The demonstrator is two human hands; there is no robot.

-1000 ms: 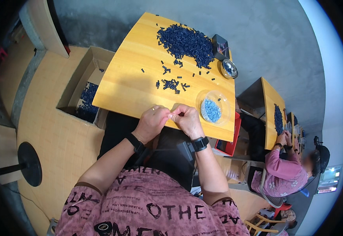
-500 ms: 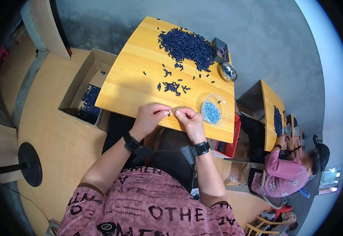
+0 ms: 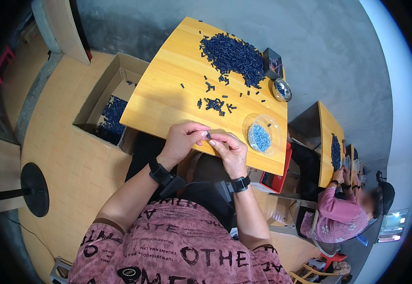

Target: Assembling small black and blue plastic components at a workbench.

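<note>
Just over the table's near edge, my left hand (image 3: 181, 141) pinches a small black cylindrical piece (image 3: 209, 135) between thumb and fingers. Thumb and forefinger of my right hand (image 3: 230, 152) close at the piece's other end; anything tiny between them is too small to make out. A clear round tub (image 3: 278, 128) of small light-blue parts (image 3: 261, 138) stands right of my right hand. Beyond my hands lies a small loose group of black pieces (image 3: 214, 105), with a large heap of the same pieces (image 3: 233, 56) farther back.
At the table's (image 3: 161, 90) right back edge are a black box (image 3: 272, 64) and a metal bowl (image 3: 282, 90). A cardboard box (image 3: 88, 106) with black pieces stands on the floor at left. A red box (image 3: 281, 173) sits below right. Another person (image 3: 341, 210) works at a farther table.
My hands have come together, and the black piece now shows between their fingertips. The whole view has shifted slightly, moving the table a little to the right.
</note>
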